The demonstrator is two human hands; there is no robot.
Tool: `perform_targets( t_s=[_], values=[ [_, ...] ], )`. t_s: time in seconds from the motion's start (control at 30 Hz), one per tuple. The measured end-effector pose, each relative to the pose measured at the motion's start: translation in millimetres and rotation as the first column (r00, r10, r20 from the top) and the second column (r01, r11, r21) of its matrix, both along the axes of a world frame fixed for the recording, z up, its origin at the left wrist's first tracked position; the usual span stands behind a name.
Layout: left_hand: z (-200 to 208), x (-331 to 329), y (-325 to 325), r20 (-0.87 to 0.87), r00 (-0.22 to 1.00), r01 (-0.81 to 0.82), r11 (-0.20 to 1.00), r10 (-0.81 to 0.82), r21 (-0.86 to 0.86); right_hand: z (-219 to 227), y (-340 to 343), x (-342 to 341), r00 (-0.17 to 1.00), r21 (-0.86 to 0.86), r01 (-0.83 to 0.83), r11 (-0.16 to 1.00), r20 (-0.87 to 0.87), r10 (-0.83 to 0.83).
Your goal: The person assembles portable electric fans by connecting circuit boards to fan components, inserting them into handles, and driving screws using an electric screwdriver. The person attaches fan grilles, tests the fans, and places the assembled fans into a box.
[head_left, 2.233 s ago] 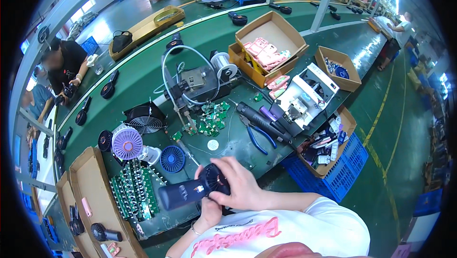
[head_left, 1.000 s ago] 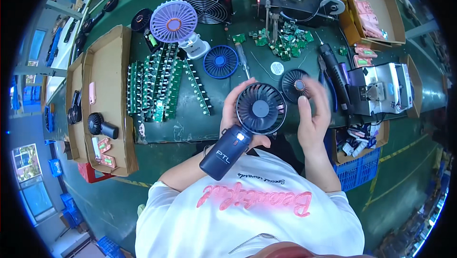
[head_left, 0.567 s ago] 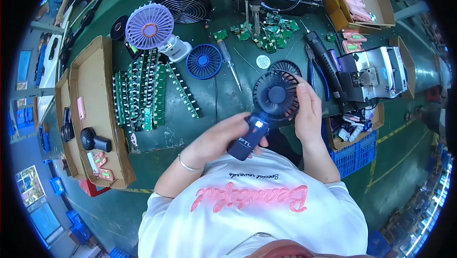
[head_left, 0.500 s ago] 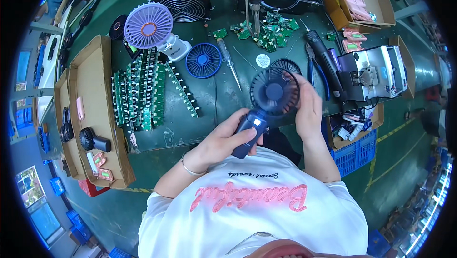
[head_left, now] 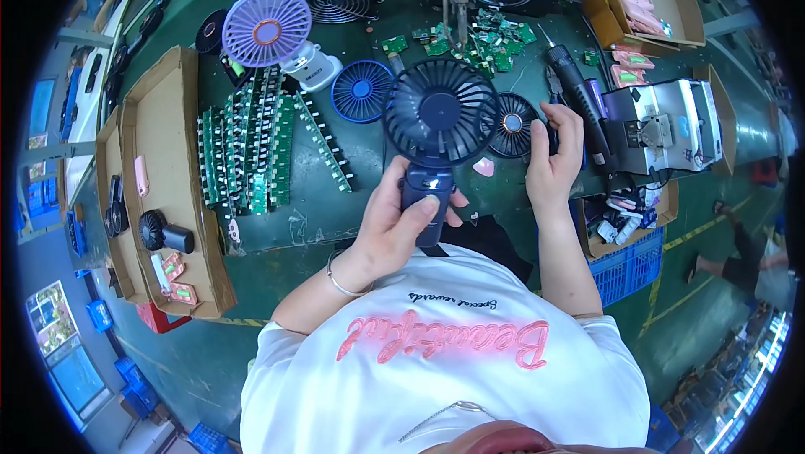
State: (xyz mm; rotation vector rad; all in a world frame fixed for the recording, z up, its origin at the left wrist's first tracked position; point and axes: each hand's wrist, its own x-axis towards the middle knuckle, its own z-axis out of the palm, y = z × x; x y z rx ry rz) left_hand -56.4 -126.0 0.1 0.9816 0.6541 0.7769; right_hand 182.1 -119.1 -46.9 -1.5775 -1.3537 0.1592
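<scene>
Upright in front of my chest is a dark blue handheld fan, its round grille facing up toward me. My left hand is wrapped round the fan's handle, the thumb lying over its front. To the right, my right hand is raised with fingers apart and nothing in it. Just left of those fingers, a black round fan grille with a copper-coloured centre lies on the green table, partly behind the held fan. A small pale pink piece lies below that grille.
Left on the table are strips of green circuit boards, a purple fan and a blue grille. Loose boards lie at the back under a metal stand. A black electric screwdriver and a metal-cased device are right. Cardboard trays stand left.
The held fan has moved left and up and turned upright. My right hand has come away from its grille, moving right. The black grille on the table now shows more fully.
</scene>
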Motion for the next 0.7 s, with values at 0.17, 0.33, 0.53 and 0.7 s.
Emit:
perform_targets(
  t_s=[0.17, 0.33, 0.53, 0.7],
  values=[
    [1, 2, -2, 0.008, 0.999, -0.050, 0.999, 0.050, 0.014, 3, 0, -3, 1.000, -0.006, -0.011, 1.000, -0.022, 0.011],
    [4, 0, -5, 0.003, 0.996, -0.088, 0.996, 0.088, -0.004, 3, -2, -3, 0.999, -0.018, -0.008, 1.000, -0.048, 0.008],
    [8, 1, -7, -0.056, 0.989, -0.127, 0.983, 0.136, 0.134, 2, -2, -2, 0.999, -0.001, -0.018, 1.000, -0.036, 0.018],
    [9, 5, -11, -0.016, 0.979, -0.199, 0.967, 0.204, 0.156, 5, -3, -3, 0.998, -0.010, -0.020, 1.000, -0.062, 0.020]
  ],
)
